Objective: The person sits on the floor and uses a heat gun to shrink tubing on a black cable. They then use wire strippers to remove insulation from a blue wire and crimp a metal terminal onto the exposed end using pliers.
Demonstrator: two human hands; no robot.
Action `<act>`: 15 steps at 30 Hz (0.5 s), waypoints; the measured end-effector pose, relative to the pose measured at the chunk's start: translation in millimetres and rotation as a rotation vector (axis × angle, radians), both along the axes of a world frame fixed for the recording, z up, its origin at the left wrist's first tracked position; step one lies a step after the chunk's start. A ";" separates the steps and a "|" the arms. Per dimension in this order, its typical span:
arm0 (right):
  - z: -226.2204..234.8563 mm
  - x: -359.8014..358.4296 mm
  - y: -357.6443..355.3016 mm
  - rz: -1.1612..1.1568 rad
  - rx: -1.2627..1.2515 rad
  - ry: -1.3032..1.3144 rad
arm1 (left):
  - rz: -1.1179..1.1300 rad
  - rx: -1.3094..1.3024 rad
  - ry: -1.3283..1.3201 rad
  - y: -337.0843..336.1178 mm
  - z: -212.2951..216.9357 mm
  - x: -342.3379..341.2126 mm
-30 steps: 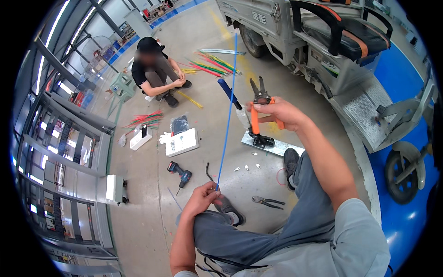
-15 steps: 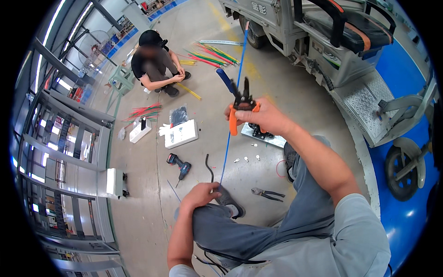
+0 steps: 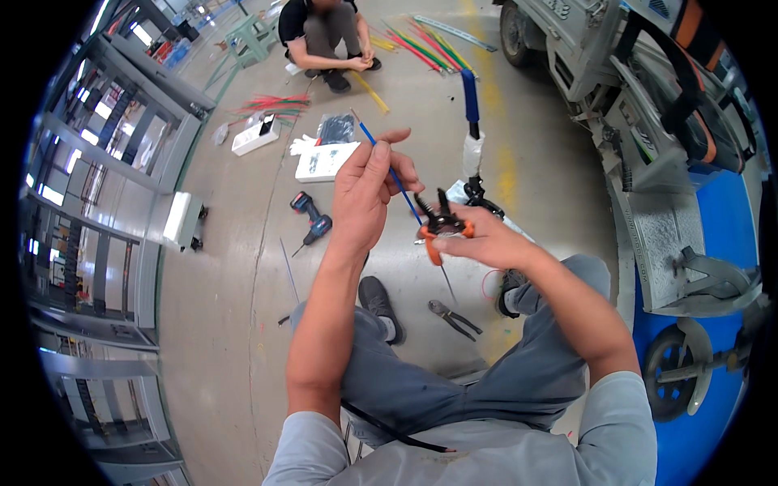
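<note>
My left hand (image 3: 363, 194) pinches a blue wire (image 3: 397, 180) between thumb and fingers. Its bare copper-coloured end points up and away, past the fingertips. Close by on the right, my right hand (image 3: 486, 236) grips wire strippers (image 3: 442, 225) with orange handles and black jaws. The jaws point away from me and stand apart. The wire runs down behind or beside the strippers; whether they touch cannot be seen. Beyond my right hand stands a tool with a long blue handle (image 3: 470, 97), white wrapping and a black head. Cutting pliers (image 3: 454, 319) lie on the floor between my feet.
A cordless drill (image 3: 312, 220) and a white box (image 3: 322, 164) lie to the left. Ahead, another person (image 3: 324, 44) crouches near bundles of coloured strands (image 3: 425, 47). A three-wheeled cargo vehicle (image 3: 583, 65) stands at right, metal racks (image 3: 121, 219) at left.
My left hand has risen from near my shoe to the wire's upper end. My right hand has come lower and nearer with the strippers. The view has shifted.
</note>
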State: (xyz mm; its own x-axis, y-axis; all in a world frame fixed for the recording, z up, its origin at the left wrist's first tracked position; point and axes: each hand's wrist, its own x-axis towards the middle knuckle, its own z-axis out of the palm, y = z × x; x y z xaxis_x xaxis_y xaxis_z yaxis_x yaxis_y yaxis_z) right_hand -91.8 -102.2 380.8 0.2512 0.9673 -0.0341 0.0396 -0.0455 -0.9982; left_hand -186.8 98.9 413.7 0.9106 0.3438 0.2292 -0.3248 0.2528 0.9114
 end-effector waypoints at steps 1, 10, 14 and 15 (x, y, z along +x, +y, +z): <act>-1.0 0.1 -0.3 0.005 0.011 0.029 | 0.047 0.001 0.000 2.7 -3.6 -2.9; -50.0 3.2 22.6 -0.249 -0.020 0.409 | 0.356 0.067 0.183 -6.4 -44.6 26.0; -65.0 45.7 23.9 -0.521 -0.013 0.149 | 0.592 0.263 0.090 44.4 -45.9 5.1; -64.7 49.2 20.6 -0.526 -0.013 0.034 | 0.608 0.267 0.028 53.6 -38.3 -2.0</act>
State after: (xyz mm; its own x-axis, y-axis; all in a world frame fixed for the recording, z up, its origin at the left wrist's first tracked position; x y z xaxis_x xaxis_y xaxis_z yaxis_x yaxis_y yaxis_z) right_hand -42.5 -81.6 316.1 0.7013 0.7102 -0.0618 -0.0245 -0.0626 -0.9977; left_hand -188.8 152.5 375.4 0.5792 0.7328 0.3571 -0.3136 -0.2040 0.9274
